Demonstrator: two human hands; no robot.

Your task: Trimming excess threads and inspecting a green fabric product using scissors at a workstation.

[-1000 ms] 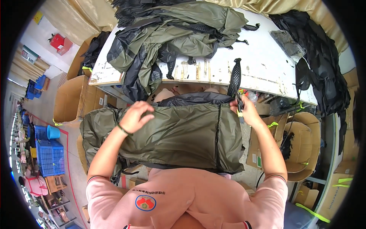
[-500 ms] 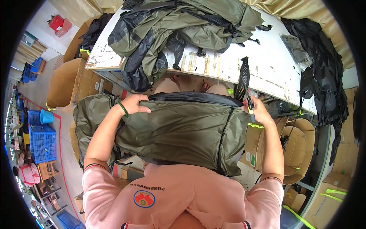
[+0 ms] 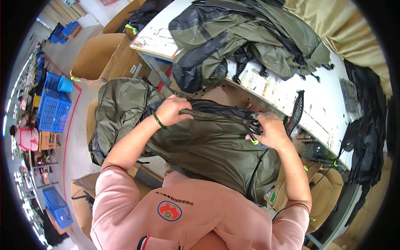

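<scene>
Across my lap lies a large olive-green bag (image 3: 208, 137) of thin, shiny fabric with a black-lined upper edge. My left hand (image 3: 173, 110), a dark green bangle on its wrist, is closed on that edge, thumb on the olive side. Over the right part of the edge my right hand (image 3: 268, 129) is closed around what look like scissors (image 3: 252, 125) with dark handles and a yellow-green end. The blades are hard to make out against the black lining. Beside this hand a black mesh strap (image 3: 296, 110) sticks up.
A heap of olive and black bags (image 3: 250, 41) covers much of the white table (image 3: 275, 89) ahead. Cardboard boxes (image 3: 100, 58) stand at the left and lower right. Black fabric (image 3: 366, 121) hangs at the far right. Blue crates (image 3: 54, 108) stand on the floor at far left.
My view has turned, so the table now slants down to the right. My right hand has come inward with the scissors, over the bag's edge. The left hand still grips the edge.
</scene>
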